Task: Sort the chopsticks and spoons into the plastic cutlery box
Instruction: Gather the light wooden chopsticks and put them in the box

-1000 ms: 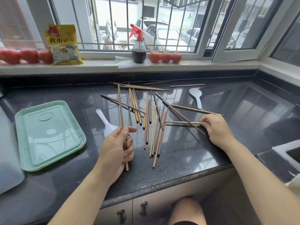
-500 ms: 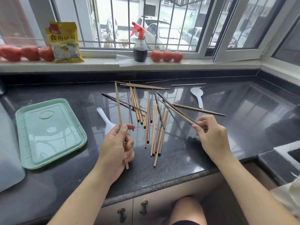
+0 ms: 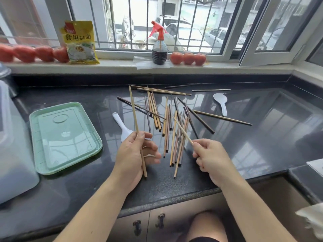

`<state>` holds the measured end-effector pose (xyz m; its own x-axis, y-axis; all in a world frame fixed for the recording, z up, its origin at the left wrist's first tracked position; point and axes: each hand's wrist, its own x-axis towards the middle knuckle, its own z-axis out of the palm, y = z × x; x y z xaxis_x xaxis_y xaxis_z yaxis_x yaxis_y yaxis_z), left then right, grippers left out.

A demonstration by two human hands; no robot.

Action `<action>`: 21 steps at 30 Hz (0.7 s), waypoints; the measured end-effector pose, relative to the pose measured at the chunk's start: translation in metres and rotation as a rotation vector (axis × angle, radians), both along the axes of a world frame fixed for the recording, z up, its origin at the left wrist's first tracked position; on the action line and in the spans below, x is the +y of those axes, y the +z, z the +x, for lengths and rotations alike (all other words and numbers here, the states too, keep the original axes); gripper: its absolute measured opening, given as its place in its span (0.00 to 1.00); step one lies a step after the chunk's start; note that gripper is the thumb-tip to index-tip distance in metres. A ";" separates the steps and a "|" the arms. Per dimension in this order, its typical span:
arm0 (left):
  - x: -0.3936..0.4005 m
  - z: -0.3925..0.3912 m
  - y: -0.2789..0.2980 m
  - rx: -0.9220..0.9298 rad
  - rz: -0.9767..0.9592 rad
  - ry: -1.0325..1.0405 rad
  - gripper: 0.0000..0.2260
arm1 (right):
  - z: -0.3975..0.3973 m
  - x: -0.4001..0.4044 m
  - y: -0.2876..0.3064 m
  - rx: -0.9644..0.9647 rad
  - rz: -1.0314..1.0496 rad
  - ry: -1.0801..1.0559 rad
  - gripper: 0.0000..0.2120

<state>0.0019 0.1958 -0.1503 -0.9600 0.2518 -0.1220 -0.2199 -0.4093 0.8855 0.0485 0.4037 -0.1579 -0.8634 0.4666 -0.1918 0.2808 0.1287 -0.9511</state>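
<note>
left hand fingers curled round one pale chopstick; right hand pinches another over the scattered chopsticks. white spoons lie either side, green lid far left.

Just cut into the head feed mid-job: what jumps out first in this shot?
The scatter of chopsticks fanned over the middle of the dark countertop, with the left hand and the right hand each holding one pale chopstick above its near edge. Next, the mint-green tray lying to the left, and two white spoons, one beside the left hand, one at the far right of the pile.
</note>
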 end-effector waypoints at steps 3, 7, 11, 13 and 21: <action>0.002 -0.001 0.001 -0.019 0.057 0.017 0.13 | -0.001 -0.036 0.003 0.237 0.141 0.036 0.08; 0.001 -0.001 0.000 -0.023 0.141 -0.023 0.13 | -0.005 -0.089 0.004 0.404 0.324 0.146 0.04; -0.002 0.000 -0.001 -0.018 0.186 -0.033 0.12 | -0.014 -0.113 0.000 0.385 0.566 0.368 0.04; -0.002 -0.002 -0.002 0.016 0.191 0.021 0.10 | -0.020 -0.098 0.008 0.421 0.617 0.416 0.05; 0.004 0.007 -0.010 0.478 -0.169 0.102 0.11 | -0.093 0.096 0.016 -0.101 1.000 -0.170 0.21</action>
